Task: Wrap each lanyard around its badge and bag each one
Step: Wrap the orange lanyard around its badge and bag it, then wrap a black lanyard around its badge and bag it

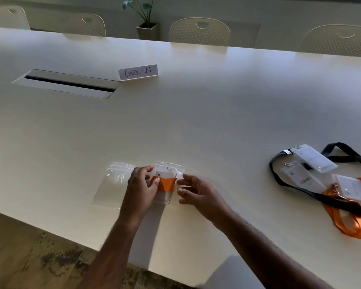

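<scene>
- Clearly mid-bagging: wrapped badge point(164, 180), orange lanyard wound round its middle, sat inside a clear zip bag point(169, 170) at about 6 o'clock on the white table point(196, 111), near the front edge.
- Left hand point(141, 184) closed on the bag's 9 o'clock edge, thumb over the orange band, fingers curled above it; probably pinned there to keep the winding from springing loose.
- Right hand point(193, 189) held the bag's 3 o'clock edge, fingertips touching the plastic, thumb lower; grip narrow, a light pinch, likely steadying the pouch for seating the badge or pressing the seal.
- Bag mouth pointed toward 12 o'clock; shut or not, impossible to tell.
- Spare bags point(113, 182) lay flat just at 9 o'clock of the left hand, partly under it, kept within reach for the coming rounds.
- Unwrapped badges point(313, 178) heaped at 3 o'clock, well apart, black lanyards point(279, 180) and an orange lanyard point(352, 224) tangled among them; judged as the waiting pile, so most of the job remained.
- "CHECK-IN" card point(138, 72) stood at 12 o'clock, clear of the work.
</scene>
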`<act>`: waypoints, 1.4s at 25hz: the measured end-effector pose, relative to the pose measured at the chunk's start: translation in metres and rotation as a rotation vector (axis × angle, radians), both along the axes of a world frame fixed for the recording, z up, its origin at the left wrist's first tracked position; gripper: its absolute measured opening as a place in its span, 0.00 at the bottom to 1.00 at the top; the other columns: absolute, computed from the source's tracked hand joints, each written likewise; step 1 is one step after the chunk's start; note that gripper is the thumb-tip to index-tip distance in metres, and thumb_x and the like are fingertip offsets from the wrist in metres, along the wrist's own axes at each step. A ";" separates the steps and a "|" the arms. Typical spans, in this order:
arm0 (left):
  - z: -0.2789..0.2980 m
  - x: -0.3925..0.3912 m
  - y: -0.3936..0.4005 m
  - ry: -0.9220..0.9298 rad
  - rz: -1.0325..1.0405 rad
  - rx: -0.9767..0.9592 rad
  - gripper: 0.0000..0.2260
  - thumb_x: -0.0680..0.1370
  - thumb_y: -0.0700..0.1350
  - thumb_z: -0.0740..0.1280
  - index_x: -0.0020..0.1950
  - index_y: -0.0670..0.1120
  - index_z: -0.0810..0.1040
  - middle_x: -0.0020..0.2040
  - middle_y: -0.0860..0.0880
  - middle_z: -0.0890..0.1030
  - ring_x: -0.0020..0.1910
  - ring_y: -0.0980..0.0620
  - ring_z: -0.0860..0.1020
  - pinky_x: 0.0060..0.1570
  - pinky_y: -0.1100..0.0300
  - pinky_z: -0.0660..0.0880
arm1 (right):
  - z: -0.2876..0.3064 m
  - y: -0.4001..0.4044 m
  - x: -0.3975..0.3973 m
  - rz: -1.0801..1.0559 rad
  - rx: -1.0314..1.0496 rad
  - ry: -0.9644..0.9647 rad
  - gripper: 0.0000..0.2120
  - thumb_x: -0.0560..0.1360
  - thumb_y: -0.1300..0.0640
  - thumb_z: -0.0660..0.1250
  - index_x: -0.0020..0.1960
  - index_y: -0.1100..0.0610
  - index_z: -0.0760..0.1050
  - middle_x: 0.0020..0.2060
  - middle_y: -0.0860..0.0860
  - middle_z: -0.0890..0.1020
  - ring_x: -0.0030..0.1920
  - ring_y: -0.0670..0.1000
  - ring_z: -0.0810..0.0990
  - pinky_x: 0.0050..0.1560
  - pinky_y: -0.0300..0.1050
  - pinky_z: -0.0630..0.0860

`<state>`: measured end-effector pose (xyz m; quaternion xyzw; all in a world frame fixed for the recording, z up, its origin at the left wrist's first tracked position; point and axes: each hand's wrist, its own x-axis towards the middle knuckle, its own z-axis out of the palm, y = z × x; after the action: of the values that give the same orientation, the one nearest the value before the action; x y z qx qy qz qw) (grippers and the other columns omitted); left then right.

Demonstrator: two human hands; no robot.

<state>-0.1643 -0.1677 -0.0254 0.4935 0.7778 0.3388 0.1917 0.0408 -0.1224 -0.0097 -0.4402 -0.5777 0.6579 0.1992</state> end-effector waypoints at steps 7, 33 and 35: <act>0.009 0.021 0.011 0.230 -0.061 0.063 0.20 0.79 0.45 0.73 0.70 0.47 0.76 0.68 0.48 0.76 0.70 0.47 0.72 0.69 0.49 0.72 | -0.001 0.002 0.011 0.002 0.194 -0.099 0.30 0.81 0.53 0.71 0.79 0.54 0.65 0.70 0.49 0.77 0.66 0.45 0.79 0.65 0.47 0.81; 0.009 0.282 0.121 0.233 -0.508 -0.054 0.20 0.83 0.58 0.63 0.72 0.50 0.73 0.70 0.52 0.77 0.69 0.47 0.73 0.65 0.50 0.67 | 0.011 0.038 0.263 -0.340 0.501 -0.335 0.16 0.81 0.48 0.70 0.68 0.49 0.77 0.62 0.42 0.77 0.63 0.39 0.77 0.56 0.36 0.79; 0.012 0.297 0.133 0.228 -0.470 -0.073 0.21 0.83 0.59 0.63 0.71 0.49 0.73 0.68 0.50 0.78 0.68 0.45 0.74 0.65 0.48 0.68 | 0.014 0.037 0.274 -0.357 0.472 -0.289 0.13 0.81 0.49 0.70 0.64 0.48 0.78 0.60 0.41 0.78 0.61 0.37 0.78 0.55 0.35 0.79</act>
<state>0.1322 -0.0349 -0.0134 0.6884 0.6700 0.1988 0.1940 0.3145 -0.0858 0.0043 -0.5651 -0.6502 0.3914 0.3236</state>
